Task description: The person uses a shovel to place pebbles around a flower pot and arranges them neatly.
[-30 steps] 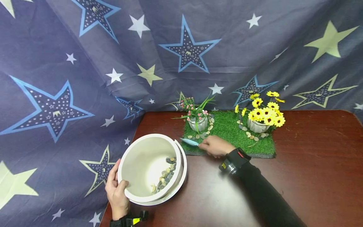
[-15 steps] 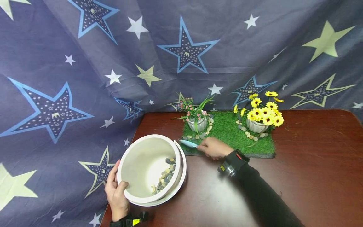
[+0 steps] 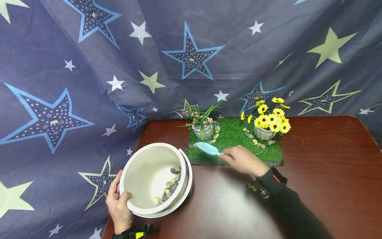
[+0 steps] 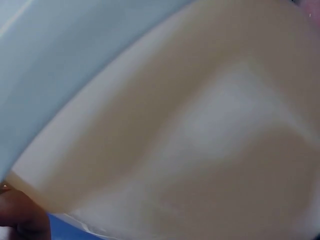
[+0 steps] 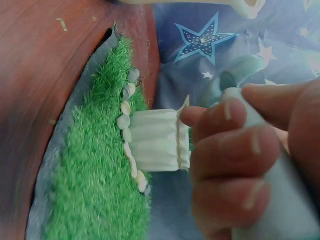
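Observation:
My left hand (image 3: 120, 205) grips the rim of a white bucket (image 3: 140, 179) on its left side, thumb over the edge. The bucket is tilted, and grey and cream pebbles (image 3: 170, 188) lie along its lower right inside wall. In the left wrist view the pale bucket wall (image 4: 165, 140) fills nearly everything. My right hand (image 3: 246, 160) holds a light blue trowel (image 3: 208, 149) by its handle, fingers curled round it. The trowel blade is over the front of the grass mat, before the pot of pink flowers (image 3: 203, 132). In the right wrist view the handle (image 5: 280, 185) runs through the fingers.
A green grass mat (image 3: 229, 132) lies at the back of the brown table (image 3: 322, 159). A pot of yellow flowers (image 3: 265, 132) stands on its right part. Stones (image 5: 126, 120) curve round both pots. A star-patterned cloth (image 3: 226, 49) hangs behind the table.
My right hand has moved right and lifted the trowel, its blade turning from beside the bucket rim to over the mat. The left hand still holds the bucket; the view has shifted slightly.

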A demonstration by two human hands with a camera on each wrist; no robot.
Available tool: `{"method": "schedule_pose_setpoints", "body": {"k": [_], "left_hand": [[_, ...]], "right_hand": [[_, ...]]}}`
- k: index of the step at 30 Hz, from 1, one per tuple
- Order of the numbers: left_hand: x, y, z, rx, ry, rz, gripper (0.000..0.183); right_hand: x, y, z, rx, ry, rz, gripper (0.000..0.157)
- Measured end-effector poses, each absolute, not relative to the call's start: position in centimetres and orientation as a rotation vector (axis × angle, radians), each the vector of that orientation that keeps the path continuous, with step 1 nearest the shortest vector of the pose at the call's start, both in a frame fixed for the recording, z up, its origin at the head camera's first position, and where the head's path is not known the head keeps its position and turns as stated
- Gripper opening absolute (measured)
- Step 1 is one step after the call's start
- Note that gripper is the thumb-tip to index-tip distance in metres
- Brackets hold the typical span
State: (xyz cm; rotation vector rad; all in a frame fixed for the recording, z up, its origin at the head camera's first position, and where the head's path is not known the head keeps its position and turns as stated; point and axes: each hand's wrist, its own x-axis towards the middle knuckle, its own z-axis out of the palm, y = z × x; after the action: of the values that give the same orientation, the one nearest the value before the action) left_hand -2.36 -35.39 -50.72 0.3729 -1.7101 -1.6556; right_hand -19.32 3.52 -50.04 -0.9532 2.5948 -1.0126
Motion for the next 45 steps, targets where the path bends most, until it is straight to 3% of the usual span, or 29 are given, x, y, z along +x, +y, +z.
{"method": "schedule_pose_setpoints", "body": {"k": [11, 16, 19, 30, 37, 45], "left_hand": [[-2.9, -36.1, -50.3, 0.422, -1.745, -1.577, 0.076], [-3.1, -36.3, -50.3, 0.425, -1.738, -1.570, 0.076], [-3.5, -36.7, -50.4, 0.419, -1.707, -1.589, 0.075], [-6.5, -38.8, -50.5, 0.457, -1.591, -1.654, 0.075], [-9.0, -40.5, -50.5, 0.460, -1.652, -1.628, 0.072], [-12.1, -41.3, -50.6, 0.461, -1.710, -1.584, 0.070]], "right_hand": [[-15.5, 10.2, -50.0, -0.977, 3.003, -0.931, 0.016], [-14.8, 13.9, -48.6, -0.964, 3.212, -0.924, 0.013], [-14.4, 16.5, -47.6, -0.882, 3.328, -0.954, 0.003], [-14.8, 26.6, -45.3, -0.169, 3.646, -0.996, 0.033], [-16.4, 29.5, -46.2, 0.165, 3.590, -1.347, 0.034], [-18.4, 31.0, -48.8, 0.398, 3.567, -1.176, 0.039]]}}
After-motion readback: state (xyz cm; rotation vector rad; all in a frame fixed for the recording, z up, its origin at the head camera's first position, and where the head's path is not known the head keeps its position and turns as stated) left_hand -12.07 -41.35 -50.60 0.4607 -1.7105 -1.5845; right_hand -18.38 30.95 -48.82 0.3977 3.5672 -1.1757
